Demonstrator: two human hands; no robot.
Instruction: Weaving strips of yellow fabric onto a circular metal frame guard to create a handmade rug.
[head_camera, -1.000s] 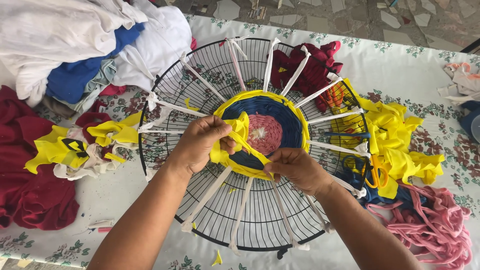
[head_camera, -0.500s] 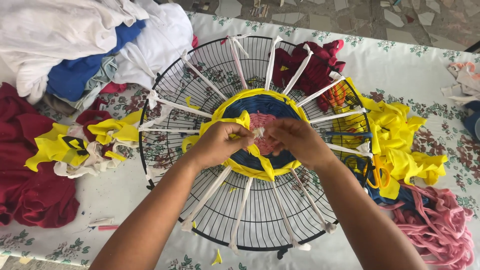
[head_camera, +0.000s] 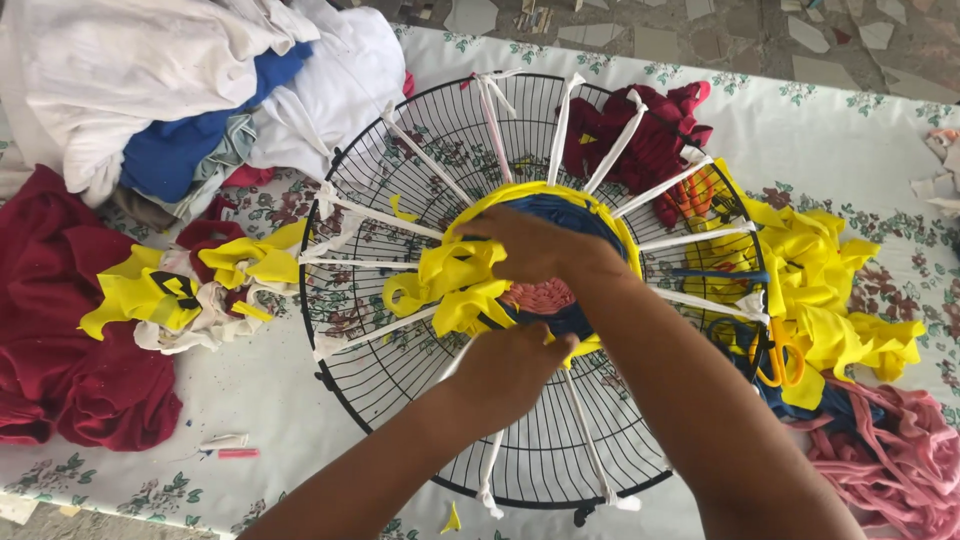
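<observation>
Both our hands meet over the round black wire fan guard (head_camera: 400, 380); our right hand (head_camera: 540, 245) pinches the bunched yellow fabric strip (head_camera: 450, 285), trailing leftward; our left hand (head_camera: 510, 365), fingers curled and hidden, sits just below it.

Yellow fabric strip (head_camera: 450, 285) — bunched over round weaving (head_camera: 560, 290).

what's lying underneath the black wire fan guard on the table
Through the black wire fan guard shows the floral tablecloth, plus dark red cloth at its far edge. The woven centre and both hands hide the middle.
</observation>
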